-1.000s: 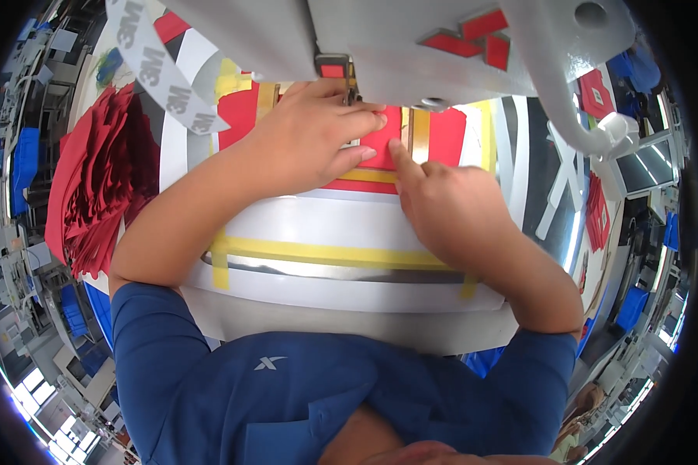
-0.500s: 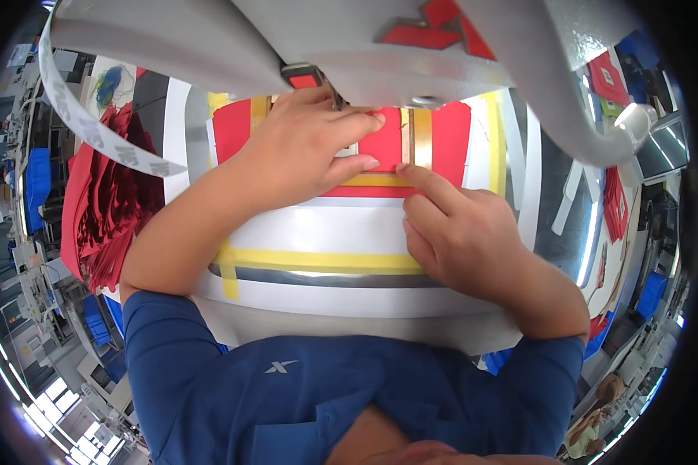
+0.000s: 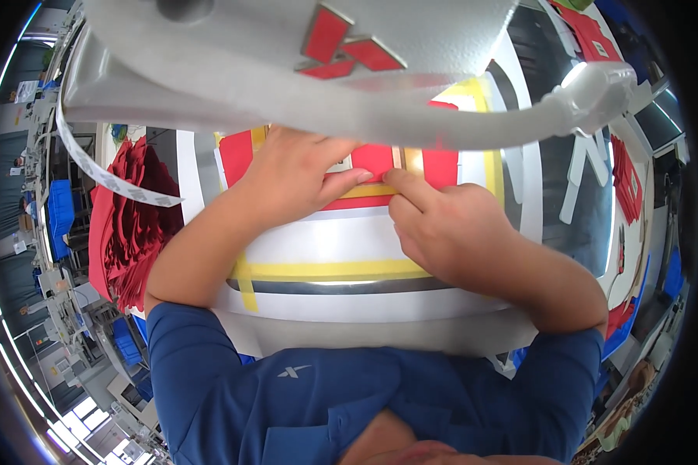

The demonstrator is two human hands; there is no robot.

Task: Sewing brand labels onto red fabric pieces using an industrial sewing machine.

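Note:
Red fabric (image 3: pixel 440 167) lies in a flat template with gold-coloured strips (image 3: pixel 413 161) and a yellow band (image 3: pixel 357 191). My left hand (image 3: pixel 291 170) rests on the fabric, its thumb and fingers apart and the far fingertips hidden behind the machine. A small pale piece (image 3: pixel 340 165) shows between its thumb and forefinger. Close on the right, my right hand (image 3: pixel 450 221) touches the fabric's near edge with its extended forefinger, beside a gold strip. Its other fingers are curled under, with nothing visible in them.
A grey machine head (image 3: pixel 233 70) with a red emblem and a curved hose (image 3: pixel 512 128) overhangs the work. A white strap (image 3: pixel 116 180) hangs at left. Stacked red fabric (image 3: pixel 136 221) stands left; more red pieces (image 3: pixel 627 182) and white strips (image 3: pixel 578 170) lie right.
The view has shifted, so the machine head covers more of the fabric. My right forefinger has moved slightly left along the near edge, closer to my left thumb.

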